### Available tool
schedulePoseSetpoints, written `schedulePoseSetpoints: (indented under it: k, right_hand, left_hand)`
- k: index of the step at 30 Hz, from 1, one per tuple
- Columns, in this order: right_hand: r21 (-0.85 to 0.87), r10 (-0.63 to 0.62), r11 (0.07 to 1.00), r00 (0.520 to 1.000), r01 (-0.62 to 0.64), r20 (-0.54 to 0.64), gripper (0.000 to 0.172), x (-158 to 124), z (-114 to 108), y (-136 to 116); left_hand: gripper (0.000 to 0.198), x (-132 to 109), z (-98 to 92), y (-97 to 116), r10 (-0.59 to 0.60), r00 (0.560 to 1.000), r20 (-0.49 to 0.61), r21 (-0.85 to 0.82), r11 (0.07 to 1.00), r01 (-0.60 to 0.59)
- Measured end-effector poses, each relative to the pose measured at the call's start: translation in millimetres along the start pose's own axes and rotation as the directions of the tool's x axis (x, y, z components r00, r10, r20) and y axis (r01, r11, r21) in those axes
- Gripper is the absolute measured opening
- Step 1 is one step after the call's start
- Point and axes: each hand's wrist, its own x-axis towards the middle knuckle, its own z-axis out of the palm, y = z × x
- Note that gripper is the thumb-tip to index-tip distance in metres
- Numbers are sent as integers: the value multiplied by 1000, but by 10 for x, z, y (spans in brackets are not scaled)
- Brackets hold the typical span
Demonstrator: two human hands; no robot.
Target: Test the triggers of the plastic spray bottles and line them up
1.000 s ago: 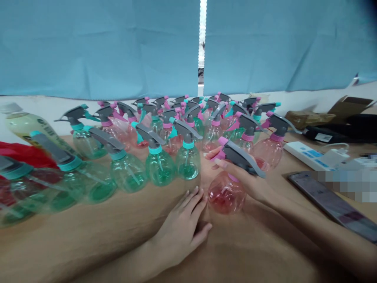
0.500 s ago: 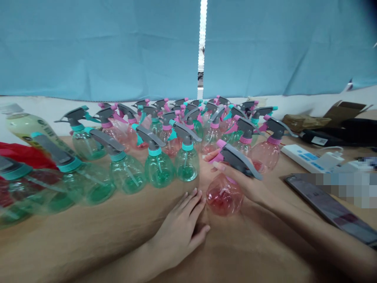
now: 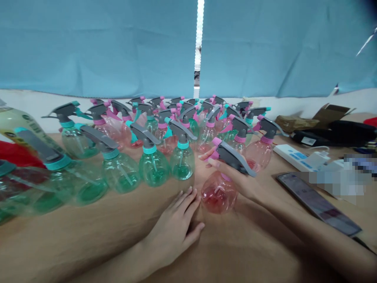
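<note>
Clearly, the right hand (image 3: pixel 240 181) was curled about the neck of a pink spray bottle (image 3: pixel 216 196), fingers bent around it below the grey-and-pink spray head (image 3: pixel 231 155). That bottle stood just right of the frame's centre, its long axis near upright but leaning, base toward lower left and top toward upper right; the nozzle (image 3: pixel 217 141) pointed to the upper left and the grey lever sloped down to the right. The left hand (image 3: pixel 178 222) lay palm down on the worktop (image 3: pixel 100 232) at lower centre, fingers close together, thumb spread, fingertips just beside the bottle; contact was impossible to tell. Green spray bottles (image 3: pixel 154 167) lined the left, and a phone (image 3: pixel 318 204) lay at lower right.
</note>
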Motion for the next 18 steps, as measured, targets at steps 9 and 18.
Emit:
schedulePoseSetpoints:
  k: [9,18]
  right_hand:
    - [-156,-11,988,997,-1,-74,15,-25,-13,-118]
    - [-167,10,986,998,-21,-66,18,-16,-30,-131]
  left_hand:
    - [55,-1,16,-18,13,1000,-22,49,999,-12]
    - [55,1,52,-36,34,999,-41,82,996,-30]
